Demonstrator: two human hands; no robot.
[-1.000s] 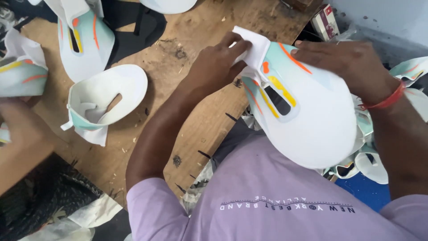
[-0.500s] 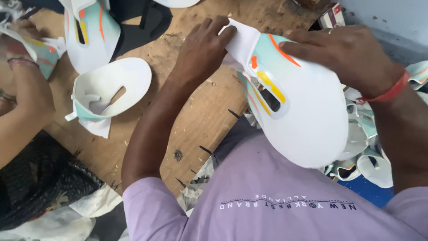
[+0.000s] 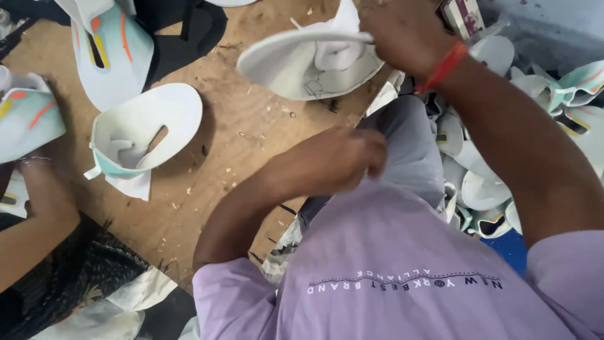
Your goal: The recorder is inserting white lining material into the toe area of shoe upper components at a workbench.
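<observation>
1. Right hand (image 3: 402,34): raised over the far edge of the wooden table (image 3: 239,145), wrist bent, fingers closed on the rim of a white shoe upper (image 3: 308,60). A red band (image 3: 440,66) circles my wrist.
2. Shoe upper: I hold it above the table at its far side, hollow side facing me and tilted. It is a thin, smooth, white moulded shell with an oval outline; a folded white inner piece sits inside it.
3. Left hand (image 3: 343,157): drawn back toward my chest, above my grey trouser knee (image 3: 409,138). The fingers are curled into a loose fist. I cannot tell whether they pinch anything.
4. Left forearm: runs diagonally from my lilac shirt (image 3: 390,277) sleeve up to the hand, elbow bent.
5. Table surface: raw, scuffed board, brown, strewn with small pale chips and scraps.
6. Second upper (image 3: 148,135): lies on the table to my left, hollow side up, white with a mint-green edge and a slot-shaped opening.
7. Third upper (image 3: 113,50): lies beyond it, outer face showing, pale mint with orange and yellow stripes.
8. Pile of uppers (image 3: 497,182): heaped beside my right arm, white and mint, overlapping one another.
9. Another person's arm (image 3: 31,220): rests at the left edge.
</observation>
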